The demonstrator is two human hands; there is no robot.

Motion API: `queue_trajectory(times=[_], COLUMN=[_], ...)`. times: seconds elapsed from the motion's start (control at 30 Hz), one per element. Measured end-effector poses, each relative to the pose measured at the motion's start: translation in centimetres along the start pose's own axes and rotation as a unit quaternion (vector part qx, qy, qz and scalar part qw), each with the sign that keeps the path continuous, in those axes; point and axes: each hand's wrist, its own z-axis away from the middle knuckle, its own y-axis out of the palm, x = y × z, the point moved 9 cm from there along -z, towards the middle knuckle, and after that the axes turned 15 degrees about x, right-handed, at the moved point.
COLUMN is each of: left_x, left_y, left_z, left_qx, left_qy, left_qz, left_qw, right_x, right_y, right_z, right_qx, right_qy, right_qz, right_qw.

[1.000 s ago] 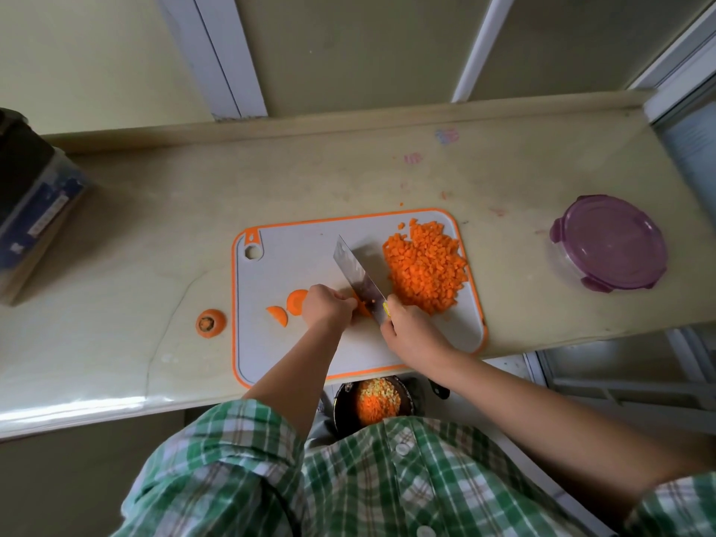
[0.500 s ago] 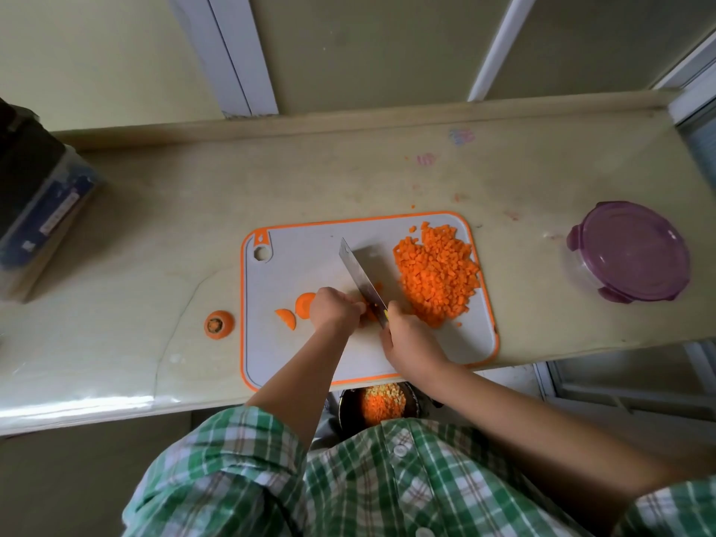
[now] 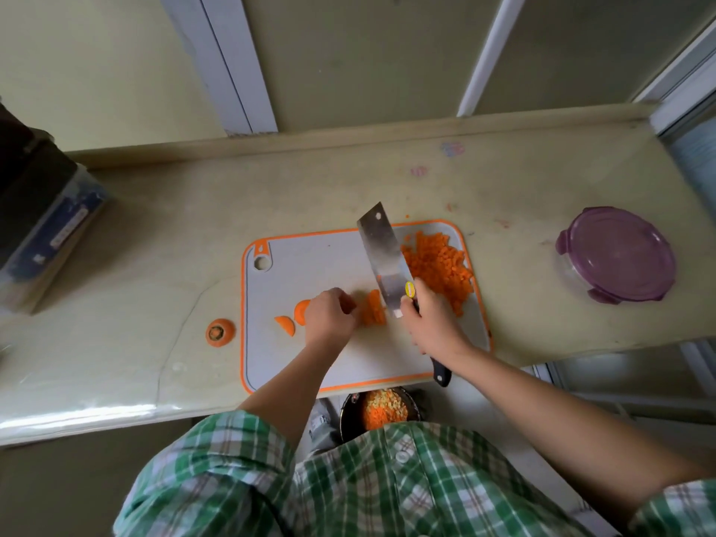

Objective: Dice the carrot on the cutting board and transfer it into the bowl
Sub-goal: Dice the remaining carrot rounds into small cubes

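Where head camera looks down: cutting board [image 3: 310, 265] lies on the counter [image 3: 155, 234] and is the landmark for the rest.
Right hand [image 3: 430, 323]: fingers wrapped round the cleaver [image 3: 381, 253] handle, flat of blade showing, tip past board's far edge.
Left hand [image 3: 329, 315]: fingers curled, tips holding sliced carrot piece [image 3: 374, 313] at board centre.
Diced carrot [image 3: 441, 269]: heap on board's right end.
Bowl [image 3: 345, 416]: below board's near edge, diced bits inside.
Carrot top [image 3: 220, 332]: on the counter, left of board.

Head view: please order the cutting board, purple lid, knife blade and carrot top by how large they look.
1. cutting board
2. lid
3. blade, seemingly lifted nearer the camera, yet clearly smaller than the lid
4. carrot top
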Motion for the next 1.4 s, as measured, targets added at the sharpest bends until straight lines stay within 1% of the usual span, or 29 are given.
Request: queue_trajectory(times=[0.07,0.1,0.13,0.2,0.3,0.33,0.37,0.43,0.6,0.73,0.87,1.0,1.1,1.17,1.3,1.4], left_x=[-1.8,-2.9,-3.9,-5.3,-6.4,-6.5,-6.7,-6.7,-6.0,-5.5,-5.0,-3.7,-3.1,-3.4,-3.3,-3.1], left_y=[-0.8,-0.6,-0.1,1.7,3.9,4.3,4.5,4.2,3.6,2.9,2.5,1.7,0.6,0.1,1.0,1.6], left_z=[0.2,0.1,0.1,0.0,-0.4,-0.5,-0.5,-0.6,-0.2,-0.4,-0.2,-0.3,0.2,1.1,1.7,1.8], left_qx=[-0.007,0.003,0.025,0.076,0.115,0.117,0.116,0.108,0.088,0.058,0.040,0.032,-0.001,-0.029,-0.047,-0.040], left_qy=[0.061,0.107,0.156,0.237,0.295,0.297,0.294,0.286,0.254,0.212,0.197,0.174,0.176,0.198,0.228,0.232], left_qz=[-0.109,-0.174,-0.238,-0.340,-0.443,-0.470,-0.485,-0.487,-0.449,-0.442,-0.415,-0.357,-0.307,-0.302,-0.360,-0.374], left_qw=[0.992,0.979,0.958,0.907,0.839,0.823,0.815,0.818,0.852,0.869,0.887,0.917,0.935,0.932,0.903,0.897], right_x=[-1.2,-1.8,-2.2,-2.9,-3.5,-3.6,-3.5,-3.4,-2.5,-1.9,-2.1,-2.2,-1.9,-1.5,-1.6,-1.8], right_y=[-0.9,-1.2,-1.4,-1.5,-1.5,-1.5,-1.5,-1.4,-1.0,-0.8,-0.8,-0.5,0.9,2.2,3.9,4.3], right_z=[0.0,0.0,0.1,0.4,0.7,0.8,0.9,0.9,0.9,0.8,0.8,1.0,1.2,1.2,1.1,1.2], right_qx=[-0.008,-0.009,-0.010,-0.006,0.000,0.002,0.005,0.011,0.033,0.050,0.052,0.056,0.066,0.081,0.092,0.093], right_qy=[0.034,0.046,0.052,0.060,0.059,0.058,0.058,0.058,0.058,0.060,0.063,0.067,0.076,0.076,0.080,0.083], right_qz=[-0.056,-0.078,-0.091,-0.107,-0.108,-0.105,-0.102,-0.098,-0.108,-0.111,-0.104,-0.116,-0.139,-0.141,-0.141,-0.139], right_qw=[0.998,0.996,0.994,0.992,0.992,0.993,0.993,0.993,0.992,0.991,0.991,0.989,0.985,0.984,0.983,0.982])
